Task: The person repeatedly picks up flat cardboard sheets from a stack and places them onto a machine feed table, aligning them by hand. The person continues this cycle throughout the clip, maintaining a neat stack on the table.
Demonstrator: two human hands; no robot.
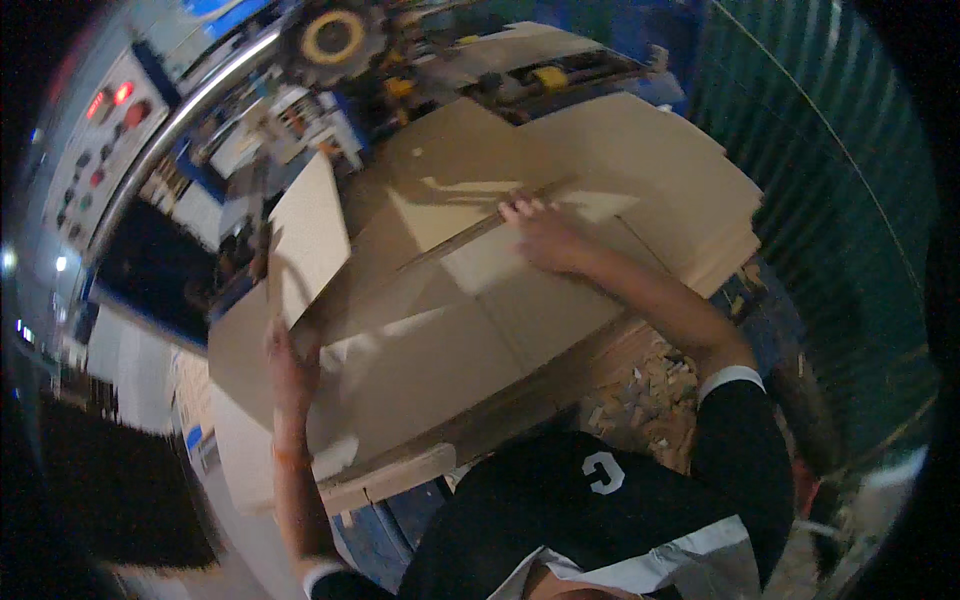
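A wide brown cardboard sheet (430,350) with crease lines lies before me on a stack of similar sheets. At its left a pale cardboard flap (310,240) stands tilted up. My left hand (292,365) is closed on the lower end of this flap, its fingers partly hidden and blurred. My right hand (540,235) reaches across the sheet, fingers curled over its far edge near the middle. Beyond that edge, more brown cardboard (640,160) spreads to the right, with hand shadows falling on it.
A machine with a dark round wheel (333,40) stands at the back. To the left are a control panel (105,140) with red lights and a metal rail (170,130). Cardboard scraps (650,400) lie heaped below the near edge. A green corrugated wall (830,150) rises at right.
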